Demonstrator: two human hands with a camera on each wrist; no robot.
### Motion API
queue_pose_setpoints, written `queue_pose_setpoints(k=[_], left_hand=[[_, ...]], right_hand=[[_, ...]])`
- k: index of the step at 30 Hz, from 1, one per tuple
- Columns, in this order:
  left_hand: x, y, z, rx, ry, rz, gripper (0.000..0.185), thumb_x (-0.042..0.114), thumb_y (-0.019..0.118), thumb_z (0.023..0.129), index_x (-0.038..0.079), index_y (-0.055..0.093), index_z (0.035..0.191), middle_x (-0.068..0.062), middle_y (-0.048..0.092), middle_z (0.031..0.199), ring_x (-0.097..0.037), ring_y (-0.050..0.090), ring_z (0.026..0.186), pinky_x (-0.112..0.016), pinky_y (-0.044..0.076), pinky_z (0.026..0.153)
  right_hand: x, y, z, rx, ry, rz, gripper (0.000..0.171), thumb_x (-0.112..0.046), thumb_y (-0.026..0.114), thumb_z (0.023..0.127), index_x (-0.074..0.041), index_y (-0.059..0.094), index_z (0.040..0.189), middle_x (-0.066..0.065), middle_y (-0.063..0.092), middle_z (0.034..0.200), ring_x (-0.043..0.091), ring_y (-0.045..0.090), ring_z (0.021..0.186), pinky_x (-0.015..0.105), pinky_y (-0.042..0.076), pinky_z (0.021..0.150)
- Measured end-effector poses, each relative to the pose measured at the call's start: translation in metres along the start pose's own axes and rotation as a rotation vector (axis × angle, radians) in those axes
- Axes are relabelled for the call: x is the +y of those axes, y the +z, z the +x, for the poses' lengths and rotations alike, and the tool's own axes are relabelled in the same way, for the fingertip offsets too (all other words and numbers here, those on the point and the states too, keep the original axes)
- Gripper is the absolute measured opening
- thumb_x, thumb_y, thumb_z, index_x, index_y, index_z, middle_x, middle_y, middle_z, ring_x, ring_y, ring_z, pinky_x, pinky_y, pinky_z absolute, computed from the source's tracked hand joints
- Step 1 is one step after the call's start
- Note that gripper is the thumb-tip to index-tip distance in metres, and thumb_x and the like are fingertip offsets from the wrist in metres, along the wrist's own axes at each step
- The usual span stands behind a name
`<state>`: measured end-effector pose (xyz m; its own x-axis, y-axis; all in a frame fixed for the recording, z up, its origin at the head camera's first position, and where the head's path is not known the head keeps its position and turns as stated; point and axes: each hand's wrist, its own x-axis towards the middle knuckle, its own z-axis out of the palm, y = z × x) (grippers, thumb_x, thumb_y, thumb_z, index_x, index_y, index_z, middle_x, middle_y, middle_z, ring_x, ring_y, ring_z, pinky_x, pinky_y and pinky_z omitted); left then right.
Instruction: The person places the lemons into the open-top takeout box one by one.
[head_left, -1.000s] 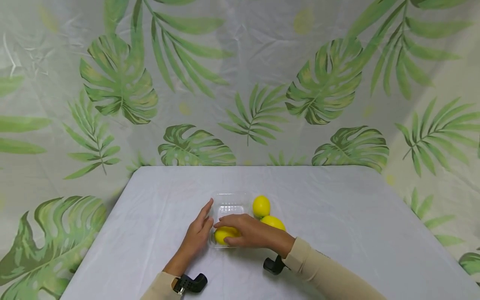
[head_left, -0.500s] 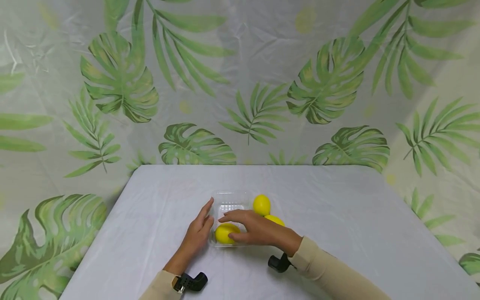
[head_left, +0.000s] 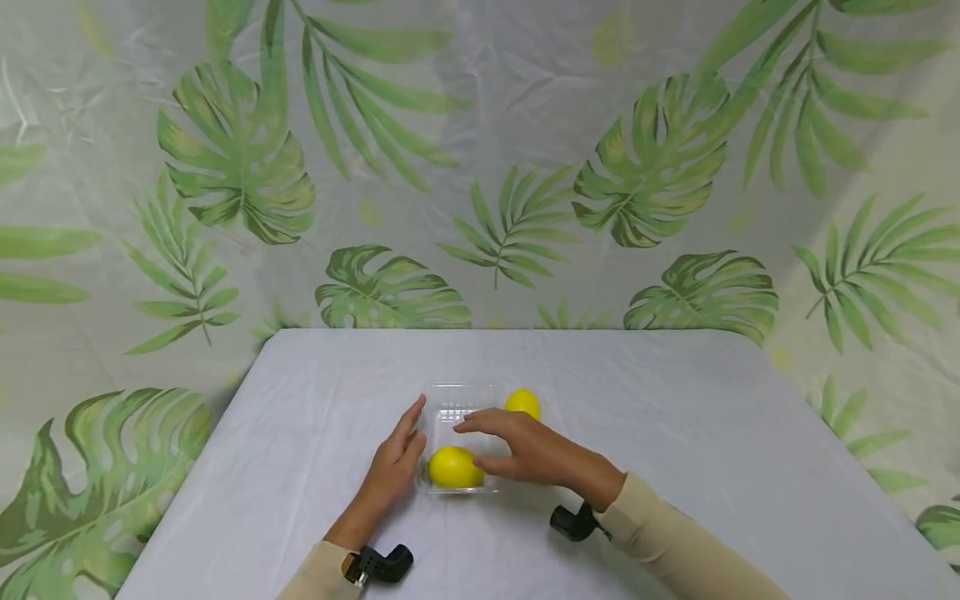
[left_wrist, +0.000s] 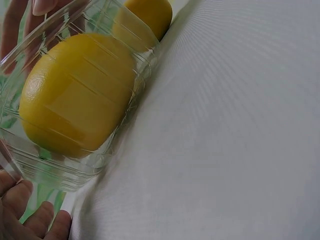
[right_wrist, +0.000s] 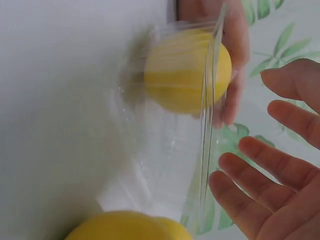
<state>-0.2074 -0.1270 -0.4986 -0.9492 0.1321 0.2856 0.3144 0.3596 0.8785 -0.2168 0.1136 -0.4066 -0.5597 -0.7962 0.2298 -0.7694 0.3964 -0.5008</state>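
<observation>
Left hand (head_left: 395,465) lies flat, fingers straight, against the left wall of the clear plastic tray (head_left: 461,402); right hand (head_left: 534,452) hovers over the tray's right side, fingers spread and relaxed, holding nothing. One lemon (head_left: 453,467) sits in the tray's near end; a second lemon (head_left: 522,402) lies on the white tablecloth (head_left: 675,433) just right of the tray. Leaf-print backdrop (head_left: 480,167) behind the table.

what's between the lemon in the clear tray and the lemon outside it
In the head view, the right hand hovers over the gap between the lemon in the tray and the outside lemon; the clear tray wall also separates them.
</observation>
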Motion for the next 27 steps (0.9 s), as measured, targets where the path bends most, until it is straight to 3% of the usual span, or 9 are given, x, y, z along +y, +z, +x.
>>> queue_pose_setpoints(k=[9,18,27], left_hand=[[0.005,0.0,-0.001,0.013,-0.008,0.001,0.051,0.005,0.043,0.101,0.012,0.033,0.151,-0.006,0.032,0.155,-0.027,0.031,0.141,-0.046,0.029,0.112],[0.045,-0.006,-0.01,0.012,-0.045,-0.006,0.05,0.002,0.042,0.1,0.001,0.033,0.149,-0.018,0.032,0.153,-0.034,0.032,0.139,-0.047,0.029,0.112],[0.049,-0.007,-0.009,0.011,-0.032,-0.01,0.05,0.0,0.042,0.1,0.0,0.033,0.149,-0.018,0.032,0.153,-0.035,0.031,0.14,-0.047,0.028,0.112]], right_hand=[[0.007,-0.008,-0.01,0.051,-0.003,-0.038,0.043,-0.018,0.068,0.09,-0.012,0.058,0.132,0.001,0.057,0.134,0.017,0.053,0.124,0.036,0.046,0.102],[0.011,-0.012,-0.021,0.063,0.025,-0.049,0.041,-0.018,0.068,0.09,-0.011,0.06,0.129,0.001,0.059,0.131,0.017,0.055,0.119,0.036,0.048,0.099],[0.013,-0.02,-0.033,0.088,0.053,-0.081,0.042,-0.016,0.071,0.087,-0.012,0.061,0.127,-0.001,0.061,0.127,0.015,0.056,0.117,0.036,0.048,0.099]])
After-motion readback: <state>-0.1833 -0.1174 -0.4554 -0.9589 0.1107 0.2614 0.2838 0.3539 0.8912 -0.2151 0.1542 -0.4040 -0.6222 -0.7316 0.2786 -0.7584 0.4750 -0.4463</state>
